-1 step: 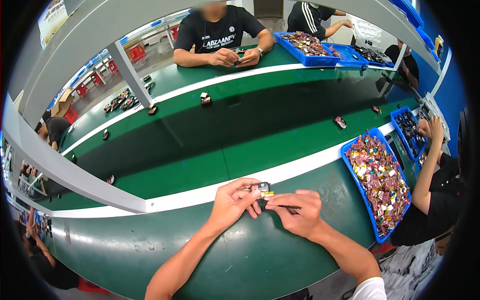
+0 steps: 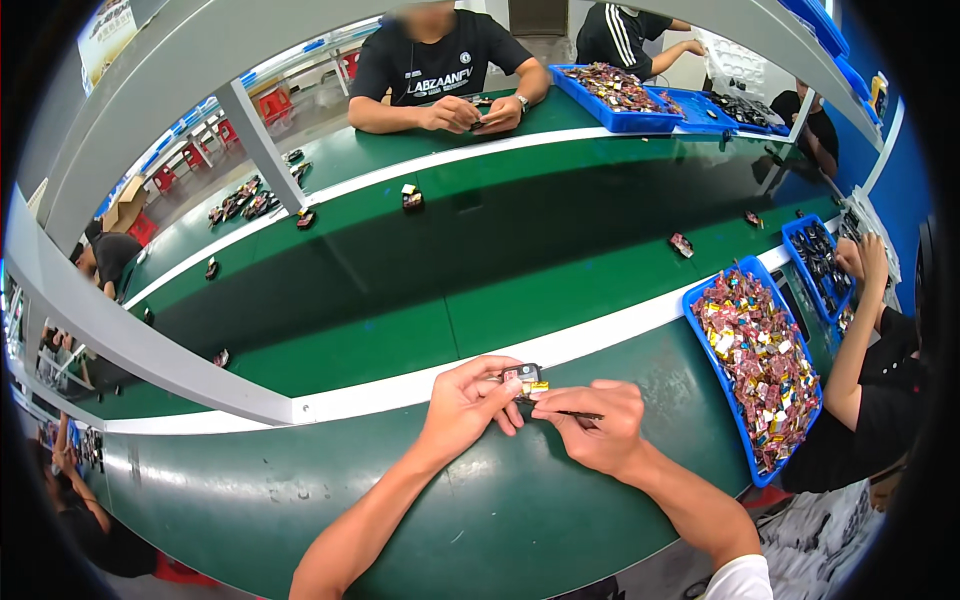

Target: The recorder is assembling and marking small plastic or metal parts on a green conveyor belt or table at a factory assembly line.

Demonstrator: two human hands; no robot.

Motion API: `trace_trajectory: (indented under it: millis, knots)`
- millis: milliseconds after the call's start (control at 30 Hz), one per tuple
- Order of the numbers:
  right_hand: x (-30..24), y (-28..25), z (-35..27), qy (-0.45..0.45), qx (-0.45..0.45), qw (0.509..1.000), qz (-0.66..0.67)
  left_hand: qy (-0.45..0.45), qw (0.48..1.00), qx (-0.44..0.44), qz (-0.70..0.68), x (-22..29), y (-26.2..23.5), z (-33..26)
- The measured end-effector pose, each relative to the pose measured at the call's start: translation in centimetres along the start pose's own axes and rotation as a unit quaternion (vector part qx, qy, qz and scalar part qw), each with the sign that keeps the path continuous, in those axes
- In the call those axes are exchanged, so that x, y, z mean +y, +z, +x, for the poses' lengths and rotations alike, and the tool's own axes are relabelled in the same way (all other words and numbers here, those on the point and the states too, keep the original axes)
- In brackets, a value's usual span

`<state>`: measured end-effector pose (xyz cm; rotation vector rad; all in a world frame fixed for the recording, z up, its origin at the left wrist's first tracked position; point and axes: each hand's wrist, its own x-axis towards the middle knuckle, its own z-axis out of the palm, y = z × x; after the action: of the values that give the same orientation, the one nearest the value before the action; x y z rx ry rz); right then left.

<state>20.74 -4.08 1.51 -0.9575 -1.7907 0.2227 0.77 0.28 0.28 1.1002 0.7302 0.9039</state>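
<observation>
Right now, left hand (image 2: 465,400): fingers pinched around a small dark part (image 2: 523,375).
Right hand (image 2: 592,425): fingers closed on a thin tool (image 2: 575,413) at it.
Progress: mid-assembly; blue tray (image 2: 700,320) looks full.

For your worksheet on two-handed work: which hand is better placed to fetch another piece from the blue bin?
Probably the right hand: the blue bin lies on its side, while the left hand pinches the small part farther away.

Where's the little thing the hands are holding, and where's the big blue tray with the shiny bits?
small part (image 2: 524,377), head view, on its dark top face.
blue tray (image 2: 703,296), head view, on its left rim.
</observation>
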Motion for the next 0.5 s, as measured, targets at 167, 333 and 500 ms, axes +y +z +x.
trace_trajectory:
  millis: [167, 333, 500]
  knots:
    - [-0.02, 0.11, 0.04, -0.018, 0.002, 1.0, -0.012, 0.003, 1.0, 0.022, 0.012, -0.31, 0.3, -0.04]
    - [0.06, 0.25, -0.09, -0.032, -0.004, 0.999, -0.028, 0.001, 0.999, 0.039, 0.034, -0.32, 0.67, -0.18]
    - [0.0, 0.34, -0.03, -0.008, 0.001, 1.0, -0.003, 0.003, 0.998, 0.039, 0.04, -0.55, 0.56, -0.21]
